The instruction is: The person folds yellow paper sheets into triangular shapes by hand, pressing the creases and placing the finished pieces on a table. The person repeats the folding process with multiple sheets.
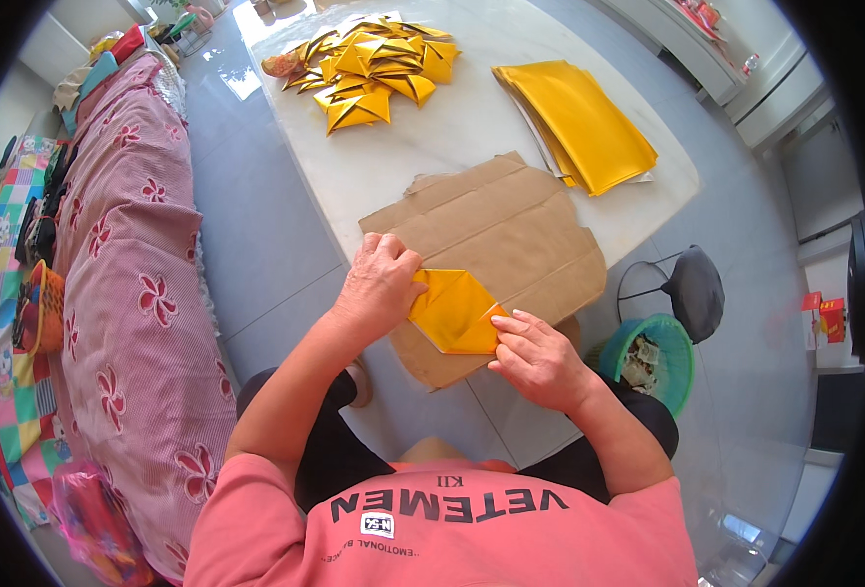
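Observation:
A sheet of shiny gold paper [459, 311], its corners folded in, lies on a flat piece of brown cardboard [521, 230]. My left hand [382, 284] pinches its left edge between thumb and fingers. At the opposite edge, the fingers of my right hand [538, 357] close on the lower right corner. Beyond the cardboard, a heap of folded gold paper pieces [379, 64] is piled at the far left of the white table. A stack of flat gold sheets [589, 122] rests to the right of that heap.
The white marble-look table [472, 122] carries the cardboard, which overhangs its near edge. To the right stand a green waste basket [682, 367] with scraps inside and a dark round stool [695, 293]. A sofa with a pink flowered cover [129, 342] runs along the left.

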Tool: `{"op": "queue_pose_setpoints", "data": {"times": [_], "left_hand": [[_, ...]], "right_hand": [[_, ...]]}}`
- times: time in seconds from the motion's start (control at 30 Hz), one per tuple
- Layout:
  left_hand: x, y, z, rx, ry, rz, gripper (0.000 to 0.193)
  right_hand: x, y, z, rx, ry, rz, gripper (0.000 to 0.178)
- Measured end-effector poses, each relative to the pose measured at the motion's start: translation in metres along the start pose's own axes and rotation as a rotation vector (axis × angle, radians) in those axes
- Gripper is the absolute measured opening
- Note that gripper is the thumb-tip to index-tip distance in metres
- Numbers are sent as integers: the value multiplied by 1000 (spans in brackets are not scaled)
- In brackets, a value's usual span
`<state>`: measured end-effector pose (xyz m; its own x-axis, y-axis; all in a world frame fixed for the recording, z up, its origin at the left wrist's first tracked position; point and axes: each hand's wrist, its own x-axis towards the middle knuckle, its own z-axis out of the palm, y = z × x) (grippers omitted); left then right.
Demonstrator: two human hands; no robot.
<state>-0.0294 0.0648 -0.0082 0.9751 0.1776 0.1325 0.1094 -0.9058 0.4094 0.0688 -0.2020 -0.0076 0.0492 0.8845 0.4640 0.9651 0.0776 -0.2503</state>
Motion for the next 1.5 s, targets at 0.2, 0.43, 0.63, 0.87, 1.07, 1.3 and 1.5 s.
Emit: {"op": "queue_pose_setpoints", "data": {"times": [0.2,0.43,0.63,0.87,1.07,1.3,1.5], "left_hand": [[9,1,-9,-81,-165,-54,25],[16,1,-17,-124,-255,-87,24],[15,7,-24,-46,324,325,16],[-3,24,-16,127,325,534,10],[-18,38,-4,175,107,515,12],[-19,45,17,194,58,467,56],[-12,50,10,200,-180,370,81]], "right_hand": [[-1,2,10,35,49,96,13],[18,0,8,37,135,353,46],[11,9,13,121,246,490,46],[11,25,15,-187,94,341,48],[18,12,15,-37,-150,322,82],[23,8,18,-39,-204,274,94],[26,6,17,-10,-194,249,98]]}}
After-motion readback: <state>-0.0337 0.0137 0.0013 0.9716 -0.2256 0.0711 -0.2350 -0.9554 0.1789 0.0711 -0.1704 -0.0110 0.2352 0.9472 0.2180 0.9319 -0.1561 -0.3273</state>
